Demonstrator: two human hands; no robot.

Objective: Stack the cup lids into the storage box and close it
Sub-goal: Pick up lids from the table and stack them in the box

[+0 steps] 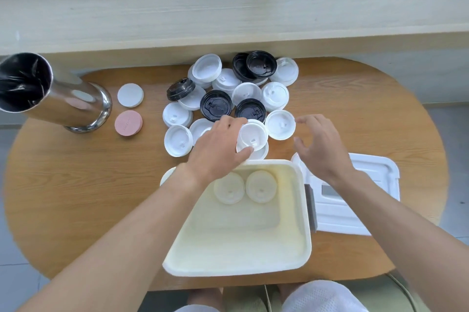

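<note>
A pile of white and black cup lids lies on the far middle of the wooden table. My left hand grips a white lid that sits on another white lid just beyond the box. My right hand hovers with fingers spread, next to a white lid, holding nothing. The cream storage box stands open in front of me with two white lids side by side inside. Its white cover lies flat to the right of the box.
A tall steel cylinder lined with a black bag stands at the far left. Beside it lie a white disc and a pink disc. A pale ledge runs behind the table. My knees show below the near edge.
</note>
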